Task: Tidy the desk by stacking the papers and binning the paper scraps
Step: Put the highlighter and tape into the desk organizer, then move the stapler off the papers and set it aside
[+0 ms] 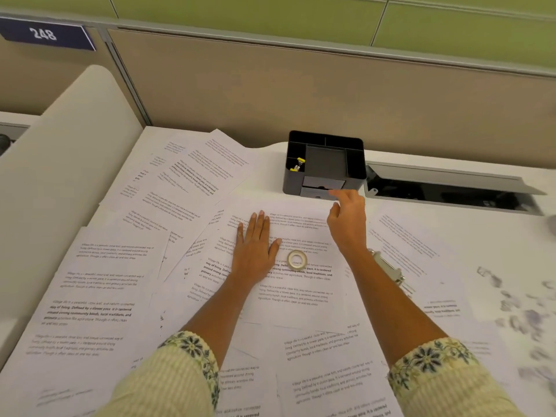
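Printed papers (102, 284) lie loose and overlapping over most of the white desk (264, 173), from its left edge to the near edge. A black organizer (326, 164) stands at the back edge, and torn paper scraps (517, 314) are scattered by the right edge. The left hand (255, 245) presses flat, fingers straight, on the middle sheets, while the right hand (347, 224) reaches to the organizer's front, fingers loose and holding nothing, with a small tape roll (297, 259) lying on the sheets between the two wrists.
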